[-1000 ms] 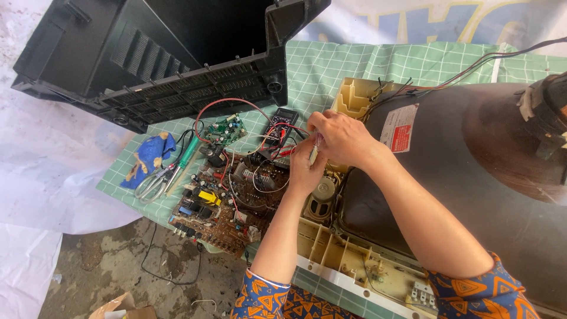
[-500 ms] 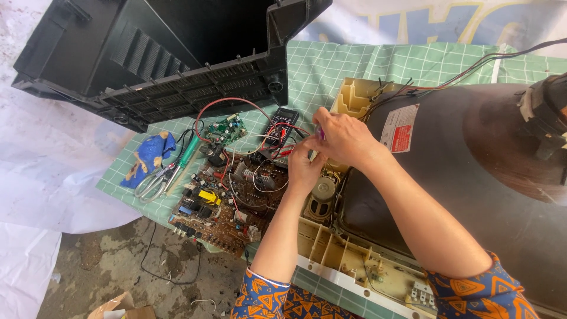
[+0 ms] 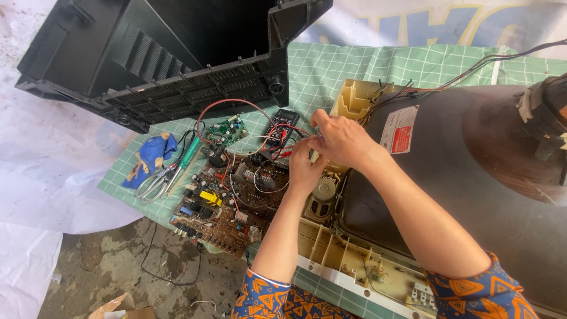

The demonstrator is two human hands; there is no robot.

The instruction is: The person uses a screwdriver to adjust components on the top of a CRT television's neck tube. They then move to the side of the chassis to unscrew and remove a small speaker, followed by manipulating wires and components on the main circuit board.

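Far left on the green checked mat [image 3: 331, 71]: blue cloth [image 3: 146, 165], then pliers [image 3: 155, 184] and a green-handled screwdriver [image 3: 188, 158], its long axis running lower left to upper right. Behind them the black rear housing [image 3: 171, 59] lies open side up; nothing visible inside it.

Next right: brown circuit board [image 3: 221, 204] at the mat's near edge, long axis lower left to upper right, with a small green board [image 3: 227, 130] behind it. Red wires [image 3: 227, 106] loop from the boards toward the black multimeter [image 3: 282, 127].

Left hand [image 3: 304, 168]: fingers curled together and pointing up, tips pinched on thin wires just right of the multimeter. Right hand [image 3: 342, 142]: fingers bent, tips closed against the left hand's on the same wires; what exactly is pinched is hidden. Both hands sit above a round speaker [image 3: 322, 198] in the beige front frame [image 3: 342, 260].

Right: the dark picture tube [image 3: 472, 177] rests face down in that frame, neck toward upper right.
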